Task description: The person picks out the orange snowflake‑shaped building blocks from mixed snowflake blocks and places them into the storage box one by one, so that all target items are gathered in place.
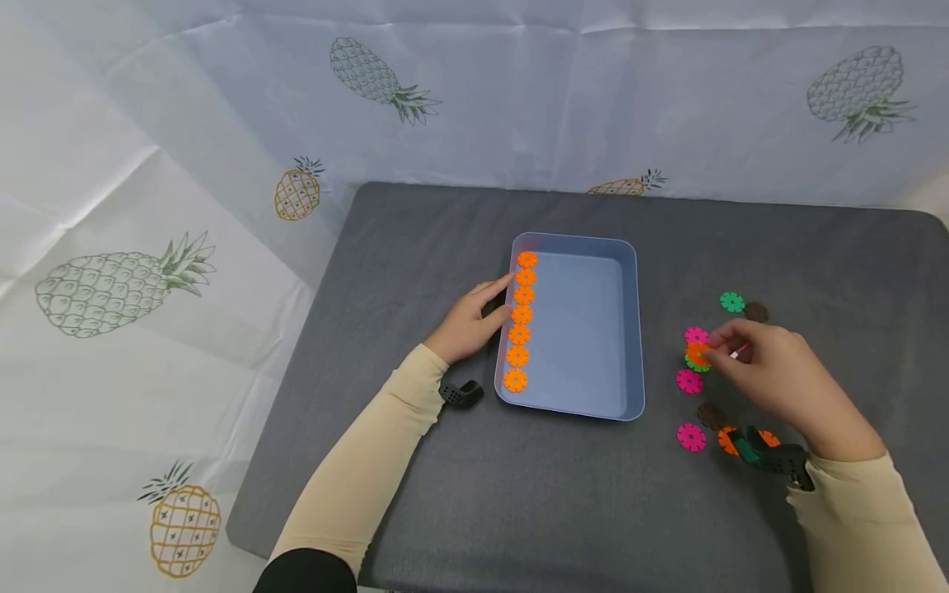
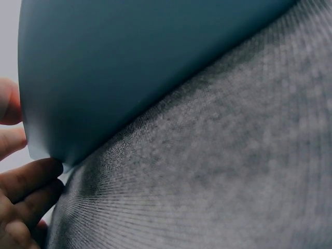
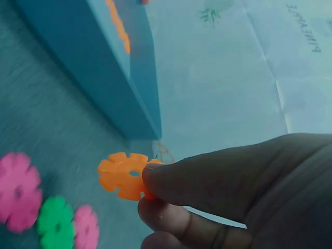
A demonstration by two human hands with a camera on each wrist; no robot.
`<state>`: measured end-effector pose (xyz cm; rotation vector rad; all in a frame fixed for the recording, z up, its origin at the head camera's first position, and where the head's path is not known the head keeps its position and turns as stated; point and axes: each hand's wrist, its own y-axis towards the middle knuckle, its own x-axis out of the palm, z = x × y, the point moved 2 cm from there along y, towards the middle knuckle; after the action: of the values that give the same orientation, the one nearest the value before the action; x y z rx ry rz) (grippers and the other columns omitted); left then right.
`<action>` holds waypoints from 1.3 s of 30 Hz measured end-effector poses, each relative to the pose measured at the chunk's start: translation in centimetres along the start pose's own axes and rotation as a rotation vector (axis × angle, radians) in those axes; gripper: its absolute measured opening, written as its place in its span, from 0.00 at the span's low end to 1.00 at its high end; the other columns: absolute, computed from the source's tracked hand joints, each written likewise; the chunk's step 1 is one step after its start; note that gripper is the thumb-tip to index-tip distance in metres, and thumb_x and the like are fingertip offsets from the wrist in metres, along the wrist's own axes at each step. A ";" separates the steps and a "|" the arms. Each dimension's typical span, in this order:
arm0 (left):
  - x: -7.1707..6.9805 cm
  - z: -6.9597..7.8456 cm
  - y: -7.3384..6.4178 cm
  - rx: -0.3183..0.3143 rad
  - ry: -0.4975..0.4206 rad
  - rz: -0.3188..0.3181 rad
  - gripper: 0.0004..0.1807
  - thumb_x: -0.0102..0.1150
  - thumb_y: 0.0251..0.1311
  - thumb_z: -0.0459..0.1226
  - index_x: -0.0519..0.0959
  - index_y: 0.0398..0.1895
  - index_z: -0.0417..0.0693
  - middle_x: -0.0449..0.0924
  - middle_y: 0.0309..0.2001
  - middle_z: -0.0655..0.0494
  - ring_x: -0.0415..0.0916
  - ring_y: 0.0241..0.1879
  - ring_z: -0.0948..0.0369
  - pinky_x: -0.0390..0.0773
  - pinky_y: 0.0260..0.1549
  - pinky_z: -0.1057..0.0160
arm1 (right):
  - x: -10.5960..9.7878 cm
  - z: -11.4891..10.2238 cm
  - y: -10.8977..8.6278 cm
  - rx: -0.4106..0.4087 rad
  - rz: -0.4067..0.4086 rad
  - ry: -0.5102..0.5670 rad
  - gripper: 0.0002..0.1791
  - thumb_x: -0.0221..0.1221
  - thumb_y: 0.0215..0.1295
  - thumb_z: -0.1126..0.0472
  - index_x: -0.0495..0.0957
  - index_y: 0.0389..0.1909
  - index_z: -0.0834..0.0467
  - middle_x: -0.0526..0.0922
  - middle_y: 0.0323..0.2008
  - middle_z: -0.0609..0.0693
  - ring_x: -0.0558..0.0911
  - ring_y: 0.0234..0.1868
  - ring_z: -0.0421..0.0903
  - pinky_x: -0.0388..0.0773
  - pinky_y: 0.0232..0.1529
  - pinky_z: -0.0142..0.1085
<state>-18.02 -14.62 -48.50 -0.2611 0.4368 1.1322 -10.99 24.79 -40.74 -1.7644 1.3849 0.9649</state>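
My right hand (image 1: pixel 786 383) pinches an orange notched plastic disc (image 3: pixel 119 174) between thumb and fingertips, to the right of the blue tray (image 1: pixel 639 346). Below that disc in the head view, a light green disc (image 1: pixel 697 366) partly shows, with a pink disc (image 1: pixel 689 381) nearer me. Along the tray's left side runs a column of several orange discs (image 1: pixel 520 334). My left hand (image 1: pixel 469 321) touches the tray's left wall with extended fingers. In the left wrist view its fingertips (image 2: pixel 49 168) meet the tray's outer side (image 2: pixel 104 78).
Loose discs lie right of the tray: a green disc (image 1: pixel 731 302), a brown disc (image 1: pixel 756 311), another brown disc (image 1: pixel 712 415), a pink disc (image 1: pixel 691 437) and orange discs partly behind the right wrist strap. A pineapple-print cloth (image 1: pixel 504 99) hangs behind the grey table (image 1: pixel 445 511).
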 end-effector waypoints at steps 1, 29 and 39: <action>0.0 0.0 0.0 0.000 0.001 -0.001 0.32 0.52 0.79 0.41 0.61 0.84 0.55 0.66 0.78 0.50 0.61 0.78 0.54 0.63 0.75 0.48 | -0.1 -0.3 0.4 -0.002 -0.003 0.005 0.09 0.67 0.71 0.60 0.84 0.44 0.62 0.86 0.35 0.50 0.77 0.28 0.36 0.72 0.26 0.33; -0.1 0.1 0.0 0.000 0.014 0.002 0.32 0.52 0.79 0.42 0.61 0.83 0.53 0.66 0.78 0.49 0.61 0.78 0.53 0.63 0.75 0.48 | 2.5 -8.7 12.1 0.095 -0.112 0.265 0.14 0.62 0.71 0.55 0.85 0.44 0.62 0.89 0.40 0.61 0.84 0.33 0.56 0.76 0.33 0.41; -0.2 0.0 -0.1 0.009 0.019 -0.002 0.32 0.52 0.80 0.43 0.61 0.84 0.53 0.65 0.78 0.50 0.60 0.79 0.53 0.63 0.75 0.48 | 5.2 -9.5 15.2 0.161 -0.116 0.358 0.16 0.58 0.71 0.56 0.88 0.41 0.63 0.88 0.37 0.58 0.83 0.32 0.55 0.76 0.38 0.42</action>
<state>-18.00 -14.86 -48.41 -0.2645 0.4579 1.1260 -23.69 11.19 -41.69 -1.9320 1.5094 0.4756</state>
